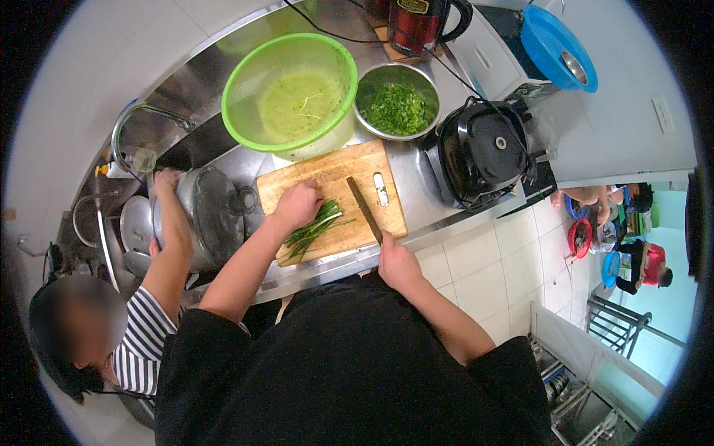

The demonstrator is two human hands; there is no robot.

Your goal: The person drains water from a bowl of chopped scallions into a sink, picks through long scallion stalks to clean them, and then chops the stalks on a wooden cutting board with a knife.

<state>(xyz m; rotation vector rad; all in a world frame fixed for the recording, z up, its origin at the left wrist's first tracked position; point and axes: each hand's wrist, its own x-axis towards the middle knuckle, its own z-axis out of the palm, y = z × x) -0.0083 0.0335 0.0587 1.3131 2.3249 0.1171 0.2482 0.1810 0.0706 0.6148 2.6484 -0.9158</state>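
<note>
A wooden cutting board (351,167) lies on the steel counter before me. My right hand (399,263) grips the handle of a kitchen knife (365,209), whose blade lies over the board's right half. On the left half, my left hand (297,205) rests at the upper end of a small bunch of green scallions or chives (313,229); its fingers are curled, and whether they pinch any stalks is hidden. Behind the board stand a green plastic colander (290,148) with a few pale strands inside and a steel bowl (397,100) of chopped greens.
To the left, a person in a striped top (146,329) handles a large metal pot (195,223) by the sink and faucet (120,131). A black lidded cooker (482,150) stands at the right, a red kettle (415,28) behind. Cords cross above. More people are in the far room.
</note>
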